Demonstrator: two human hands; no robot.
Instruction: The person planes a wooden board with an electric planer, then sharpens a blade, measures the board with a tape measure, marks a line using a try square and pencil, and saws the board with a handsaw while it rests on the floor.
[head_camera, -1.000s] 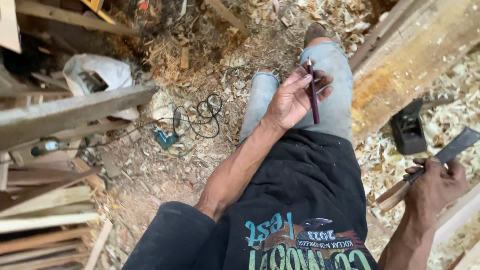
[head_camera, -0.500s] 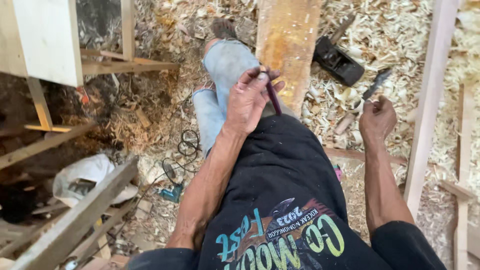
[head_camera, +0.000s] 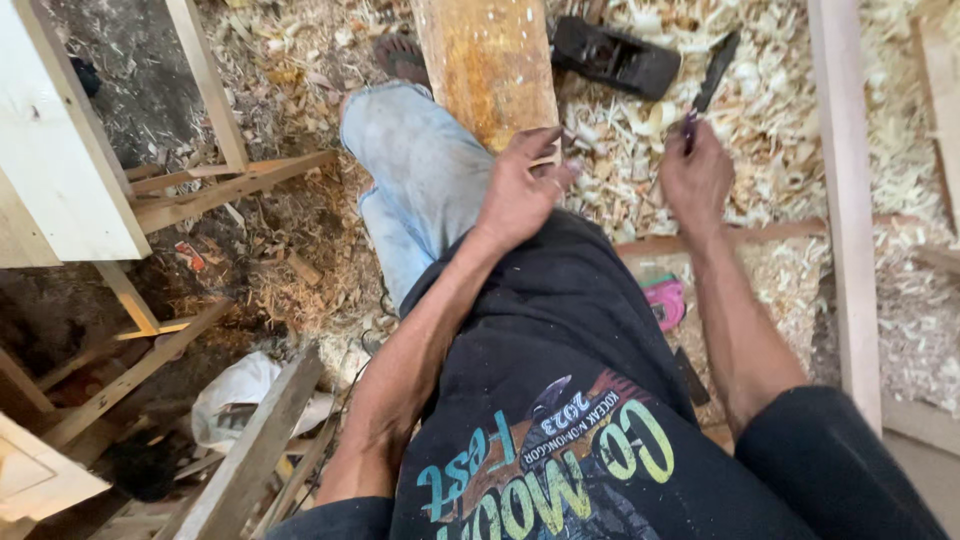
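Floor (head_camera: 300, 290) of dirt, covered in pale wood shavings (head_camera: 770, 130). On it lie a thick yellowish plank (head_camera: 490, 65), black hand plane (head_camera: 615, 57), long pale batten (head_camera: 845, 200), pink tape measure (head_camera: 665, 300), white plastic bag (head_camera: 235, 395).

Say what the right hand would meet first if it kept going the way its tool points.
Probably the wood shavings beyond the right hand and its dark-bladed tool; depth is unclear.

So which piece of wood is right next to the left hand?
The wide orange-brown plank lying ahead of the knee. The left hand sits at its near end; the pale strip lies beyond the right hand.
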